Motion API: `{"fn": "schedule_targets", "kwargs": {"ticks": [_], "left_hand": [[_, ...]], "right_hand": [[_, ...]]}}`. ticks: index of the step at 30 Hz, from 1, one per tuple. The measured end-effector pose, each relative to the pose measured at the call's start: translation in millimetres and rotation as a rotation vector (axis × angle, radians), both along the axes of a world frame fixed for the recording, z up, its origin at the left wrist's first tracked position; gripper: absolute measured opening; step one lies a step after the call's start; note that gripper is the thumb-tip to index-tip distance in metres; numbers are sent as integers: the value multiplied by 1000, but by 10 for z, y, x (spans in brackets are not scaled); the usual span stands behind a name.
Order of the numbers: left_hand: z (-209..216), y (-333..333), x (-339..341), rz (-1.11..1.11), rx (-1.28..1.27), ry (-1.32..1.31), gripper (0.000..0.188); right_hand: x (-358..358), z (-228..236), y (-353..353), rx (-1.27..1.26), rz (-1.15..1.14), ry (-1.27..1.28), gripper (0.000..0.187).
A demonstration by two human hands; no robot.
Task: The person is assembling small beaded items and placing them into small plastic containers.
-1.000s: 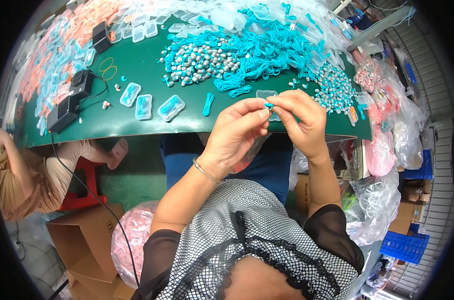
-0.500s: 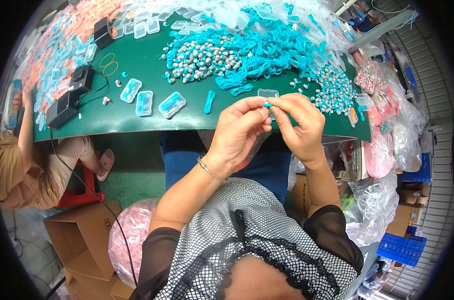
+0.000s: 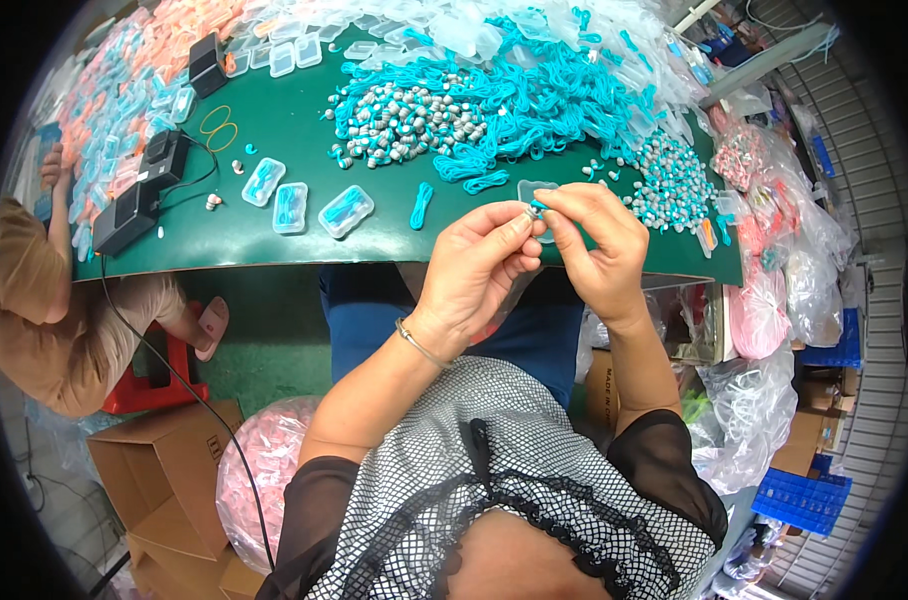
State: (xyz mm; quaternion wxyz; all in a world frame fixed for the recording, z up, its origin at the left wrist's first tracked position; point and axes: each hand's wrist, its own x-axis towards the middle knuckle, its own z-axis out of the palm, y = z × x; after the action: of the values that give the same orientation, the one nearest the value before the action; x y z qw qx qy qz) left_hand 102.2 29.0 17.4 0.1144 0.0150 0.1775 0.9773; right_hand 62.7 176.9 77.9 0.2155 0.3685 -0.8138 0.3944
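In front of my chest, over the table's near edge, both hands work on a small grey-and-teal plug [image 3: 536, 209]. My left hand [image 3: 482, 252] is closed, thumb and forefinger pinching its grey side. My right hand [image 3: 604, 240] pinches the teal side from the right; the fingertips partly hide the piece. Just behind the fingers lies a clear plastic case [image 3: 530, 187]. A folded teal cord [image 3: 422, 205] rests left of my hands. Further left are three clear cases, among them a case [image 3: 346, 211] with teal pieces inside.
Beyond my hands are a heap of grey-and-teal plugs [image 3: 404, 122], a pile of teal cords [image 3: 554, 100] and a second plug heap [image 3: 669, 185]. Black power adapters [image 3: 126, 218] with a cable stand at left. A co-worker's arm [image 3: 54, 210] is at far left; plastic bags [image 3: 809, 290] hang at right.
Between my fingertips the small piece has turned slightly, showing more of its grey part. My hands stay almost in place. At far left the co-worker's arm and body have shifted.
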Motion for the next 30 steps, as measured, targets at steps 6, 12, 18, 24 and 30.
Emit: {"fn": "schedule_targets", "kwargs": {"ticks": [6, 12, 18, 24, 30], "left_hand": [[-33, 152, 19, 91, 165, -69, 20], [-24, 227, 75, 163, 166, -35, 19], [12, 250, 101, 208, 179, -37, 17], [10, 206, 121, 276, 8, 4, 15], [13, 231, 154, 397, -246, 97, 16]], "right_hand": [[66, -178, -126, -113, -56, 79, 23], [70, -250, -135, -132, -82, 224, 25], [95, -264, -91, -64, -41, 294, 29], [111, -171, -22, 40, -18, 345, 24], [93, -127, -7, 36, 59, 295, 31]]}}
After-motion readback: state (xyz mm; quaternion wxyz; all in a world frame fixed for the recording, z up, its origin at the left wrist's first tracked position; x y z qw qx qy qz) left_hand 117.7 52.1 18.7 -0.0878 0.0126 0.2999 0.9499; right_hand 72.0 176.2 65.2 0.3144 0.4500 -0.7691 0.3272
